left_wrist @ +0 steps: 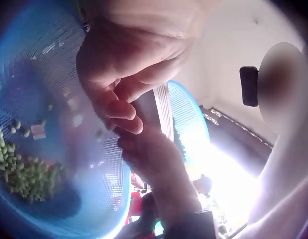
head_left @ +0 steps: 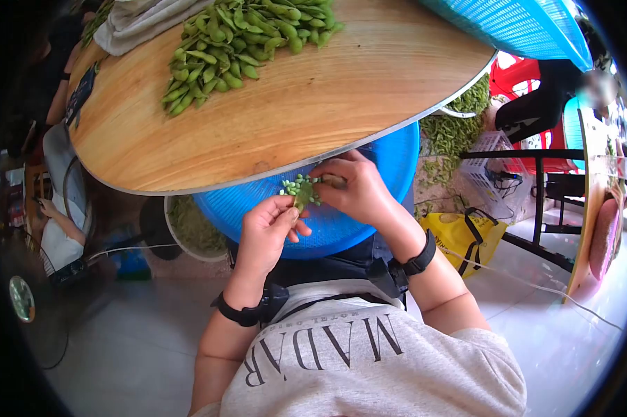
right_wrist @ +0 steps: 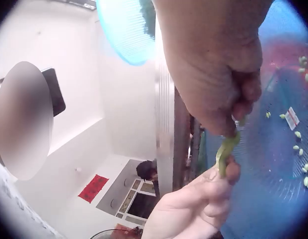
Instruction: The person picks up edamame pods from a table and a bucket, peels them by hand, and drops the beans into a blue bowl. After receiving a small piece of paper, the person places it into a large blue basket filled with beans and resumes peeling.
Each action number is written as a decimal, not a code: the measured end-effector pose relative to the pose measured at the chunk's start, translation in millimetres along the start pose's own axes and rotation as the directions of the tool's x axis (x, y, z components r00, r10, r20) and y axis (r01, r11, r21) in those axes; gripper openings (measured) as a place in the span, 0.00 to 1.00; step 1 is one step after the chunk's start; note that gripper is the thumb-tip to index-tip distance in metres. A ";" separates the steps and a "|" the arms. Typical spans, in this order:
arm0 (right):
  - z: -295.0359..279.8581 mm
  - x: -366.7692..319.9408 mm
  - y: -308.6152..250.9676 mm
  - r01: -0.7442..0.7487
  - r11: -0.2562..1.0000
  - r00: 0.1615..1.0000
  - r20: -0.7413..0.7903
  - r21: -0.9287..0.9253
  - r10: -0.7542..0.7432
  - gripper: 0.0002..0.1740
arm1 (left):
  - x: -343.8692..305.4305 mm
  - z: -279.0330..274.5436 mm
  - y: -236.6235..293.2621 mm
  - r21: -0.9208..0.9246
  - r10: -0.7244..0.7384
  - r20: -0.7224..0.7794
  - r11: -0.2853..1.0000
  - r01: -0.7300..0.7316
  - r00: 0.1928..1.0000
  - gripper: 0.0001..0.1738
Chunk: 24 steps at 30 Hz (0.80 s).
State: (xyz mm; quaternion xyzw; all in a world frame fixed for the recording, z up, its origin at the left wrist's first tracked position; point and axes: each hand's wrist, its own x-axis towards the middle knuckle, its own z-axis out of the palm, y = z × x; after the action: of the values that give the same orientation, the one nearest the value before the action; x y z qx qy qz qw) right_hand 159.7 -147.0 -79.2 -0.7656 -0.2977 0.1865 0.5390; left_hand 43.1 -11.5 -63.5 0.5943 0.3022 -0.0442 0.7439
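A green pod (right_wrist: 224,153) stretches between the two hands over a blue basket (head_left: 395,163). The left hand (head_left: 268,226) pinches its lower end between thumb and finger. The right hand (head_left: 355,191) has curled fingers at the pod's other end, seen best in the right wrist view. Shelled beans (left_wrist: 34,177) lie in the basket, along with a small white label (right_wrist: 292,118). In the left wrist view the pod is hidden by the fingers.
A wooden table (head_left: 279,118) overhangs the basket, with a heap of pods (head_left: 223,52) and a grey cloth (head_left: 136,28). Another blue basket (head_left: 515,24) stands at its right edge. A bucket (head_left: 181,240) is at lower left, a yellow bag (head_left: 452,240) at right.
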 end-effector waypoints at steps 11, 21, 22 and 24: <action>3.8 -8.5 -22.8 -0.062 0.995 0.946 0.324 0.083 0.032 0.09 | -11.0 6.1 11.6 0.089 0.070 -0.051 0.994 -0.065 0.996 0.04; -3.5 -7.5 -41.4 0.088 0.960 0.982 0.187 -0.265 -0.039 0.11 | -35.4 -17.8 5.7 0.367 0.338 -0.058 0.882 -0.295 0.939 0.07; -7.6 -8.2 -45.0 0.114 0.938 0.980 0.192 -0.326 -0.052 0.11 | -37.2 -34.5 1.0 0.374 0.376 -0.114 0.874 -0.311 0.919 0.09; -19.9 -8.1 -58.6 0.165 0.883 0.975 0.207 -0.440 -0.079 0.11 | -41.9 -68.7 1.1 0.467 0.469 -0.280 0.829 -0.308 0.838 0.09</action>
State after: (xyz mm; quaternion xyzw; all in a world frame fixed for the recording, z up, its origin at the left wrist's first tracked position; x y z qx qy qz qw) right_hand 150.8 -152.4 -17.8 -0.8295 -0.4291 0.1469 0.3258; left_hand -17.8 39.1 -49.1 0.7810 0.2957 0.1667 0.5242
